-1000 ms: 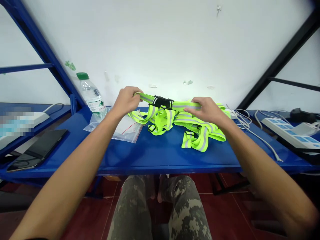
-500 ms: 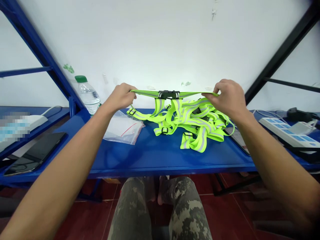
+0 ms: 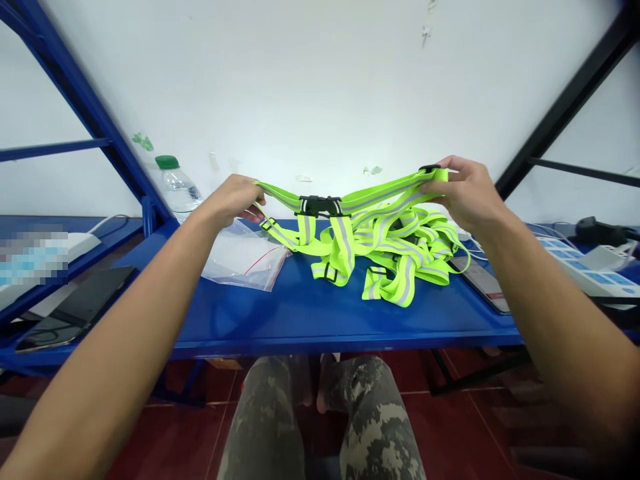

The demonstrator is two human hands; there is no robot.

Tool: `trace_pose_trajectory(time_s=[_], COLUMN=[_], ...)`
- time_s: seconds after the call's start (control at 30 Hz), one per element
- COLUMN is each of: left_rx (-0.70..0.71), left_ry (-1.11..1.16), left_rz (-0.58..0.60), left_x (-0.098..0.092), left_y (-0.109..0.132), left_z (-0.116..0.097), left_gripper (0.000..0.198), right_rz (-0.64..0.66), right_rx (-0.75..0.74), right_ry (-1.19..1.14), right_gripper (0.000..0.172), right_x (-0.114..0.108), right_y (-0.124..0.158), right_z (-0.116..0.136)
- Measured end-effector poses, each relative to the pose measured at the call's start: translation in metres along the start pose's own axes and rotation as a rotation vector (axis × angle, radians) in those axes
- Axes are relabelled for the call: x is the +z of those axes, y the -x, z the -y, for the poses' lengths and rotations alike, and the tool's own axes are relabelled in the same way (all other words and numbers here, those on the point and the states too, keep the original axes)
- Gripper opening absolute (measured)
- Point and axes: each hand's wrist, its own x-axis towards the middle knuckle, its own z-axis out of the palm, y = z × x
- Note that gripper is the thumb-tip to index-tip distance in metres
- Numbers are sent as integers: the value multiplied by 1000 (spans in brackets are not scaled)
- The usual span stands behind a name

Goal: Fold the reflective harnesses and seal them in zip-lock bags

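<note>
A neon-yellow reflective strap vest (image 3: 385,240) with grey stripes lies bunched on the blue table (image 3: 300,313). Its waist band is lifted and stretched between my hands, with a closed black buckle (image 3: 320,205) in the middle. My left hand (image 3: 233,200) pinches the band's left end. My right hand (image 3: 463,193) grips the right end a little higher, by a black slider. The other straps hang down onto the table.
A clear zip bag (image 3: 245,257) lies left of the vest, a water bottle (image 3: 175,187) behind it. One phone (image 3: 70,310) rests on the left shelf, another phone (image 3: 480,280) under my right forearm. A power strip (image 3: 585,267) and cables sit at right.
My right hand slid outward along the band and rose; the band was pulled taut, then sagged slightly. The buckle moved a little left and the vest was lifted partly off the table.
</note>
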Motion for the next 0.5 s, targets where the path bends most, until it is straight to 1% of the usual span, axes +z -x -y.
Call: trace_pose_trajectory(time_s=[0.07, 0.13, 0.2, 0.27, 0.3, 0.37, 0.4, 0.43, 0.47, 0.5], left_rx=[-40, -92, -150, -202, -227, -268, -278, -270, -246, -188], left_ry=[181, 314, 382, 451, 488, 560, 593, 617, 632, 679], left_rz=[38, 79, 134, 170, 158, 82, 11, -57, -129, -245], left_x=[-4, -8, -11, -6, -1, 12, 18, 23, 24, 23], left_y=[-1, -2, -3, -8, -12, -25, -34, -44, -54, -63], left_z=[3, 7, 13, 20, 22, 19, 13, 3, -11, -26], left_gripper=[13, 13, 14, 14, 14, 14, 15, 16, 19, 24], right_rz=[60, 120, 164, 205, 224, 259, 242, 192, 94, -58], right_rx=[40, 82, 96, 105, 121, 190, 221, 233, 204, 141], right_ry=[-95, -147, -208, -268, -285, -251, -207, -156, -117, -93], right_gripper=[32, 28, 21, 20, 22, 29, 32, 34, 35, 37], right_x=[-3, -8, -12, -12, -10, -1, 5, 11, 15, 17], right_y=[4, 9, 14, 16, 15, 7, -1, -11, -23, -36], right_z=[3, 6, 7, 1, -4, -15, -19, -20, -19, -14])
